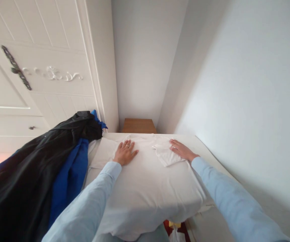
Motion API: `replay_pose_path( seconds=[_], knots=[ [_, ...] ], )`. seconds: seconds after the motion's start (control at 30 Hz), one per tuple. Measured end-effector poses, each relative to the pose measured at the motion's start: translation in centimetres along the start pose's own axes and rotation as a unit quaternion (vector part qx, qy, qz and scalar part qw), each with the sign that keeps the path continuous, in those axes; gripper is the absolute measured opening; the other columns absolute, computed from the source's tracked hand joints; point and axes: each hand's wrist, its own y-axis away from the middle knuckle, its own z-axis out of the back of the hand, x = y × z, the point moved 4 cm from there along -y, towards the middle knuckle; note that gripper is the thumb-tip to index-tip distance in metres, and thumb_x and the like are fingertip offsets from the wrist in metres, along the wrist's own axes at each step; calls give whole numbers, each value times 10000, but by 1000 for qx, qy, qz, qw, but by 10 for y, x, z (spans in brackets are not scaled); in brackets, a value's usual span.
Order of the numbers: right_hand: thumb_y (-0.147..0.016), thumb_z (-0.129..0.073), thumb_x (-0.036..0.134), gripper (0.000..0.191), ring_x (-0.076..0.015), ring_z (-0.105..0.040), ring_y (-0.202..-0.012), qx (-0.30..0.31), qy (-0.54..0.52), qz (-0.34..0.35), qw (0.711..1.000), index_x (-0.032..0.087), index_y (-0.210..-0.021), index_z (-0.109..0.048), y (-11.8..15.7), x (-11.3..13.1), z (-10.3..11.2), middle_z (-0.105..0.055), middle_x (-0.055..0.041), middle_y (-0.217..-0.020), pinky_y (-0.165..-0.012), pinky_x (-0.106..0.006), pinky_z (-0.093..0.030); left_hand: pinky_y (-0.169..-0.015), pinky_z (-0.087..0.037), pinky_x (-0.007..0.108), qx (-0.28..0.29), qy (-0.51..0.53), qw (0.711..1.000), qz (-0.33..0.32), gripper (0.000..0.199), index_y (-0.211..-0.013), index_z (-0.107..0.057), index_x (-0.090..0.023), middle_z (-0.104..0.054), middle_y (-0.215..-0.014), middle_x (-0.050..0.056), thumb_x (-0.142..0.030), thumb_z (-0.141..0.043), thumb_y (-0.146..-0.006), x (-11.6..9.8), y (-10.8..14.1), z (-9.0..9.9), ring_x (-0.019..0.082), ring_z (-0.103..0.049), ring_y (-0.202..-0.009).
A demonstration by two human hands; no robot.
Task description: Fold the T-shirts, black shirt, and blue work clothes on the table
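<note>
A white T-shirt (145, 181) lies spread over the bench (194, 143), its lower part drooping over the near edge, seemingly because the cloth runs longer than the surface is deep. The left hand (125, 154) rests palm down near the top of the shirt, fingers slightly apart and thumb out to the side, clamped on nothing; its light pressure probably keeps the fabric flat. The right hand (184, 150) lies on the shirt's sleeve (166, 158) on that side, its fingers nearly together and extended, likewise gripping nothing; that sleeve is turned inward over the body, and the hand seems to keep it there. The opposite sleeve (104, 151) lies outward, beyond the left hand. At the far left, a black garment (21, 171) and a blue cloth (70, 174) are draped in a heap, apparently over some support that they hide. The wardrobe (59, 43) behind them has its visible door closed, so its contents cannot be told. A brown wooden piece (138, 126) stands beyond the bench; whether it holds anything is hidden. Below the near edge, a yellow item (174, 224) shows above a white one (177, 235), perhaps a bag, contents unclear.
</note>
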Motion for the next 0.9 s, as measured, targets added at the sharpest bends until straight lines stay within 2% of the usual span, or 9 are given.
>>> replay_pose_path(
  seconds=[0.07, 0.13, 0.27, 0.37, 0.43, 0.57, 0.67, 0.77, 0.9],
  knots=[
    [-999, -367, 623, 711, -328, -316, -1514, 15, 5, -5, 1000, 140, -1509, -483, 1, -3, 7, -402, -166, -1598, -1255, -560, -264, -1245, -205, 508, 0, 3, 1000, -1, 681, -1557, -398, -145, -322, -1640, 158, -560, -286, -1029, 0, -1, 0, 306, -267, -1532],
    [-999, -377, 618, 720, -338, -292, -1522, 11, 10, -6, 1000, 129, -1522, -460, 0, 10, 11, -381, -175, -1606, -1252, -573, -260, -1244, -207, 508, 3, 10, 1000, -1, 672, -1559, -397, -168, -324, -1642, 147, -565, -287, -1028, 0, -1, 0, 298, -266, -1533],
    [-1009, -396, 596, 692, -308, -231, -1548, -22, 2, 61, 998, 173, -1558, -409, 4, 64, 13, -312, -126, -1649, -1266, -550, -240, -1244, -194, 508, 12, 20, 1000, -2, 671, -1562, -390, -175, -312, -1650, 142, -565, -290, -1025, 1, -2, 0, 297, -244, -1541],
    [-1000, -449, 586, 629, -278, -277, -1536, 20, -26, 120, 992, 252, -1533, -458, 22, 89, 8, -345, -60, -1643, -1273, -507, -241, -1238, -196, 521, 16, 24, 1000, -2, 678, -1564, -381, -167, -308, -1650, 150, -565, -287, -1023, 2, -2, 1, 302, -240, -1542],
    [-1002, -446, 583, 611, -278, -318, -1520, 40, -39, 104, 993, 260, -1519, -480, 41, 80, 9, -372, -60, -1630, -1268, -502, -257, -1235, -198, 526, 22, 23, 999, -2, 685, -1569, -370, -164, -303, -1652, 150, -567, -275, -1023, 2, -2, 1, 301, -237, -1543],
    [-1001, -403, 616, 654, -312, -311, -1520, 38, -32, 28, 998, 213, -1507, -499, 76, 38, 17, -377, -114, -1621, -1253, -549, -260, -1239, -183, 509, 34, 14, 999, -1, 702, -1579, -345, -157, -286, -1661, 145, -576, -259, -1023, 1, -3, 0, 295, -225, -1547],
    [-993, -391, 647, 668, -333, -304, -1520, 39, -23, 20, 999, 215, -1483, -530, 89, 34, 25, -383, -129, -1616, -1245, -582, -246, -1242, -177, 496, 30, 9, 1000, 3, 704, -1581, -344, -167, -290, -1661, 142, -586, -258, -1021, 2, -4, -1, 290, -230, -1545],
    [-999, -398, 634, 651, -319, -291, -1527, 12, -30, 67, 997, 240, -1508, -496, 80, 68, 33, -347, -102, -1640, -1257, -555, -230, -1243, -169, 495, 35, 9, 999, 4, 707, -1582, -337, -167, -285, -1663, 142, -589, -247, -1022, 2, -5, -1, 287, -226, -1547],
    [-1012, -407, 601, 634, -279, -246, -1547, -17, -39, 137, 990, 274, -1555, -415, 35, 123, 34, -310, -48, -1663, -1268, -506, -226, -1240, -167, 510, 43, 18, 999, 4, 708, -1585, -326, -174, -273, -1666, 144, -594, -248, -1021, 3, -6, -2, 285, -214, -1551]
  ],
)
